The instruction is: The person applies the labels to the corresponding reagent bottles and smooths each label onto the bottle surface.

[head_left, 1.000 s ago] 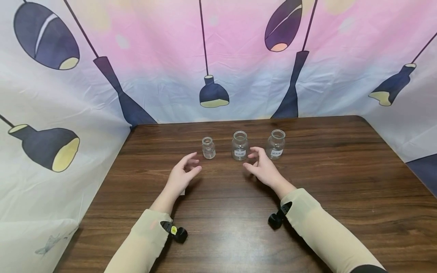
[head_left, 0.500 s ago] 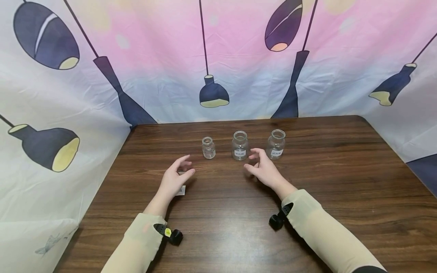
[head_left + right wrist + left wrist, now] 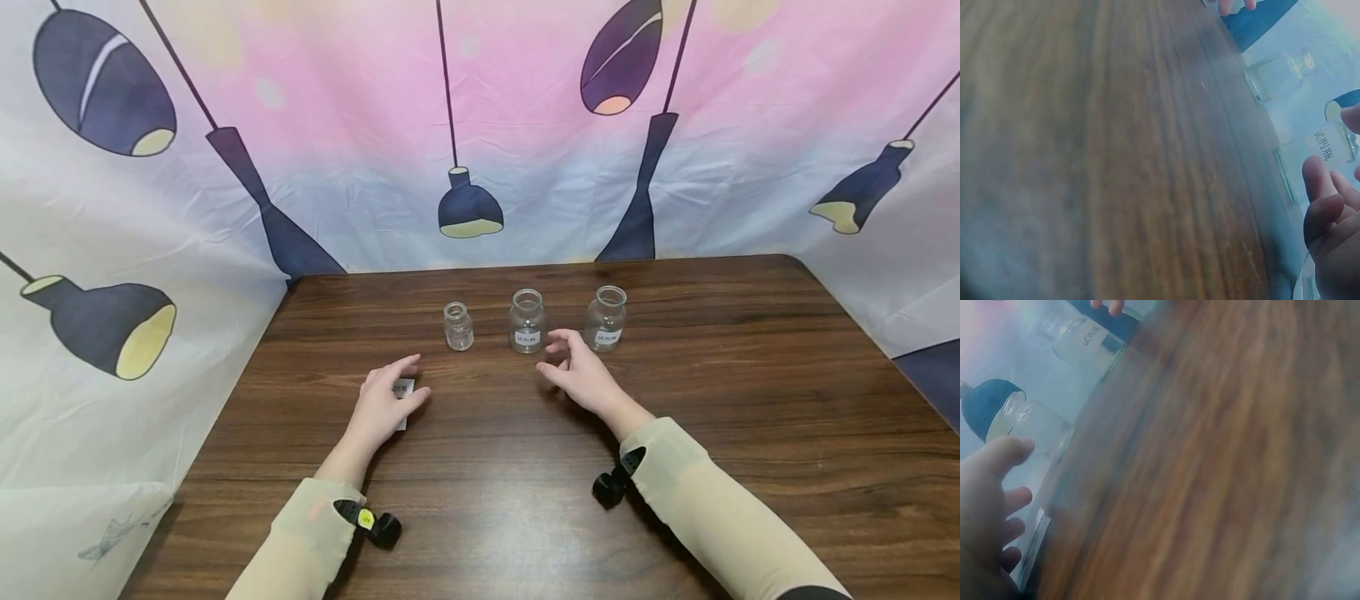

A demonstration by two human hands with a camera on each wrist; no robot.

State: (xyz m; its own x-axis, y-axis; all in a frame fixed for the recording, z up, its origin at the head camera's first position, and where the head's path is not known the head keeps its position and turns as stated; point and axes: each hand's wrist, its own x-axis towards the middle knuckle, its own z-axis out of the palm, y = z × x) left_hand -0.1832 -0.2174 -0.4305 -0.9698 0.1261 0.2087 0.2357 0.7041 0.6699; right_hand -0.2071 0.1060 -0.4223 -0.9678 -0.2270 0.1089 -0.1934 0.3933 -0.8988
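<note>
I am holding my hands well apart above the brown table (image 3: pixel 487 492). My left hand (image 3: pixel 377 406) is spreading its thumb away from its loosely bent fingers, and a white labelled piece (image 3: pixel 405 388) is showing at about three o'clock, partly hidden by that hand (I cannot tell whether I am touching it). Between one and two o'clock from there, a small glass jar (image 3: pixel 459 327) is standing upright. My right hand (image 3: pixel 585 377) is curving loosely, thumb and fingers apart; the middle bottle (image 3: pixel 527 318) is standing at its ten o'clock, the right bottle (image 3: pixel 606 315) at its one o'clock, both bearing white labels. At twelve o'clock, beyond the table, a lamp-patterned curtain (image 3: pixel 555 192) is hanging.
</note>
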